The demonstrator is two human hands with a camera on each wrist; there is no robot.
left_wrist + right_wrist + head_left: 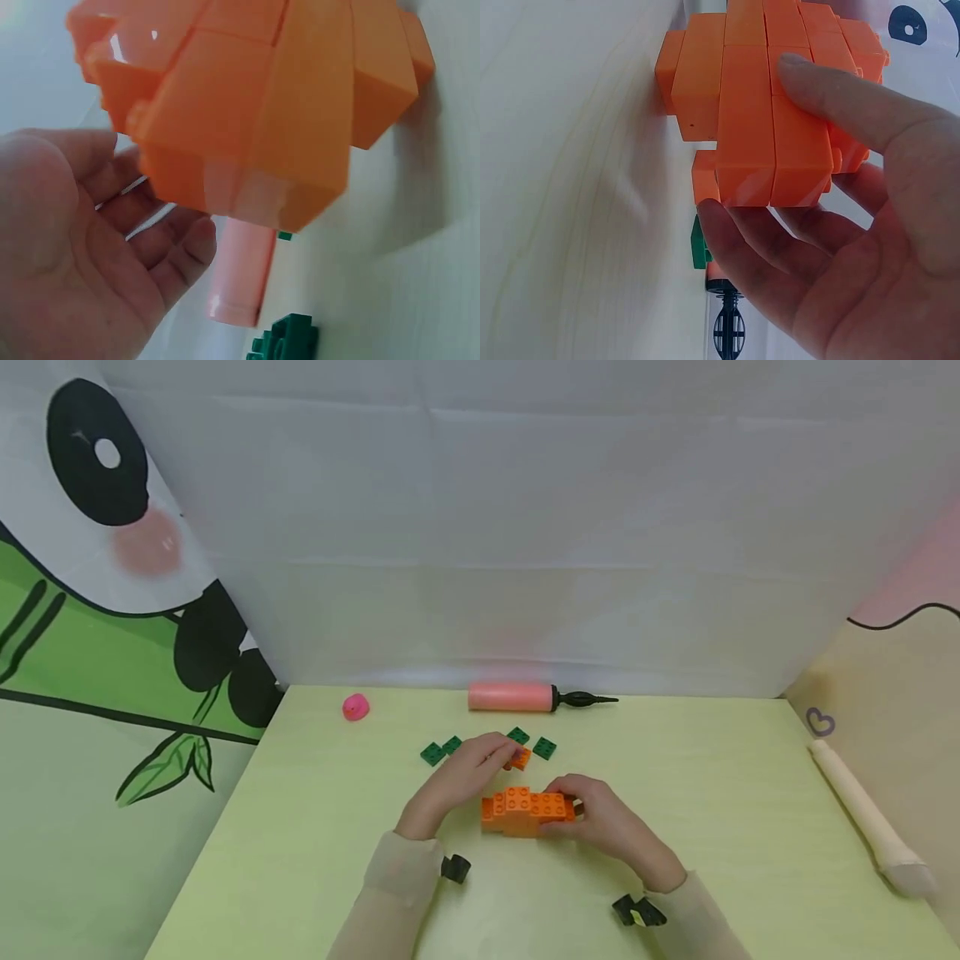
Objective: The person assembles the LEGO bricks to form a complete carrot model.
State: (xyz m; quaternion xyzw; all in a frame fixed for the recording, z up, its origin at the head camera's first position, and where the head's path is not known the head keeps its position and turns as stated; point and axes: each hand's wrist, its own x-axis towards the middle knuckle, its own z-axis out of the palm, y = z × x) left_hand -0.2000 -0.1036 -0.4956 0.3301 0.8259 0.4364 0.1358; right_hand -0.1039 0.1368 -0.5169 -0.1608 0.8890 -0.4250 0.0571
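Observation:
An orange toy-brick build [517,814] stands on the table, stepped in height and studded on top. My right hand [603,818] grips its right end, thumb [802,79] on the near side and fingers behind. Beyond the build my left hand [468,768] reaches in from the left, its fingertips at a loose orange brick [521,759], which they partly hide. In the left wrist view the left fingers [169,247] are loosely bent, palm showing, behind the build; whether they touch the loose brick is hidden.
Several green bricks [432,753] lie around the loose orange one. Farther back are a pink hand pump [510,697] with a black nozzle and a small pink lump [356,707]. A long beige rod-like object [862,818] lies along the right edge. A white sheet [525,527] closes the back.

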